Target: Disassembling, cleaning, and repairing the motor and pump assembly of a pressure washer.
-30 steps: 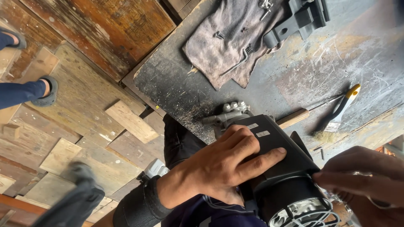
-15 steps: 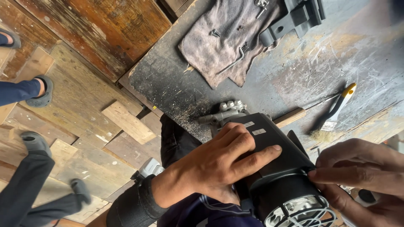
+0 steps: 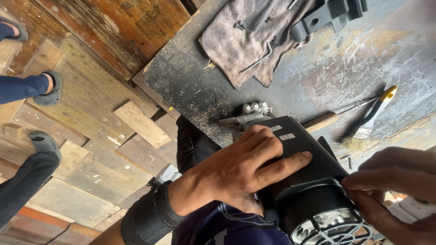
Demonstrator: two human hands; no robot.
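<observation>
In the head view the black motor (image 3: pixel 309 181) sits at the near edge of the scratched metal workbench (image 3: pixel 354 77), pressed against the person's lap, with its round grilled end (image 3: pixel 329 229) turned toward the camera. The left hand (image 3: pixel 236 174) lies flat across the top of the motor, fingers spread and stretched along the casing, the palm pressing down rather than curling around it; a black wrist strap (image 3: pixel 150 218) wraps the forearm behind it. The right hand (image 3: pixel 395 190) comes in from the right of the motor, its fingertips (image 3: pixel 352 183) touching the black rim just above the grille, the fingers bent and close together; whether they pinch anything small cannot be told. A grey metal fitting (image 3: pixel 247 115) with several round studs sticks out from the far end of the motor, just past the left fingertips. To the right of the motor, on the workbench, lie a wooden tool handle (image 3: pixel 320 122) and a small brush with a yellow tip (image 3: pixel 374 111), both near but not touching the hands. Well beyond the motor, a dirty grey rag (image 3: pixel 245 41) holds a few loose screws (image 3: pixel 240 26) and a bent metal key (image 3: pixel 258 59), with a dark plastic cover (image 3: pixel 327 16) resting at its right edge. Left of the motor, past the workbench, is a wooden plank floor (image 3: pixel 91 113) where another person's feet in grey shoes (image 3: pixel 47 88) stand.
</observation>
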